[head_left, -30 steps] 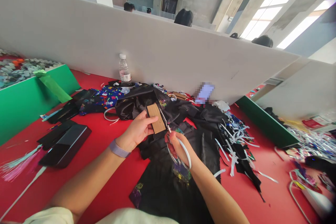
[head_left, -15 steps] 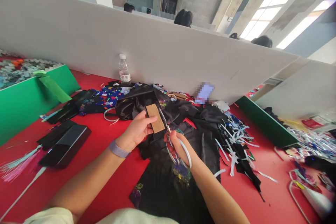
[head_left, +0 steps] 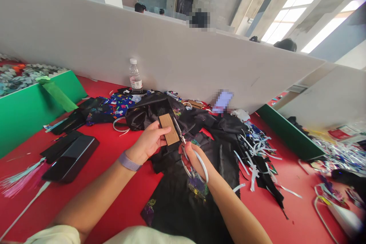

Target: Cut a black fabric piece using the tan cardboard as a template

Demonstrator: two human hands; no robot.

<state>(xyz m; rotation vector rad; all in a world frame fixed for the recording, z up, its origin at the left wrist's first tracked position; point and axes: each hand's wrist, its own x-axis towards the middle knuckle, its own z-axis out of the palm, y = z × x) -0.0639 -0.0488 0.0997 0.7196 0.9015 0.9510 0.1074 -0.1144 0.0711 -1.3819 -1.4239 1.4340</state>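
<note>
My left hand (head_left: 149,142) pinches a small tan card (head_left: 169,129) together with black fabric (head_left: 183,194), thumb on the card's lower edge. My right hand (head_left: 192,159) grips white-handled scissors (head_left: 191,151), fingers through the loops. The blades point up and away along the card's right edge, with the tips near its top corner. Both hands hover above the dark cloth spread on the red table (head_left: 108,183).
A water bottle (head_left: 135,76) stands by the grey partition (head_left: 171,53). A black box (head_left: 71,157) and a tassel (head_left: 20,179) lie at left, beside a green divider (head_left: 34,106). White paper strips (head_left: 254,152) litter the right. Other people's heads show beyond the partition.
Hands, card and scissors hold almost the same place; the card sits a touch higher than one second ago.
</note>
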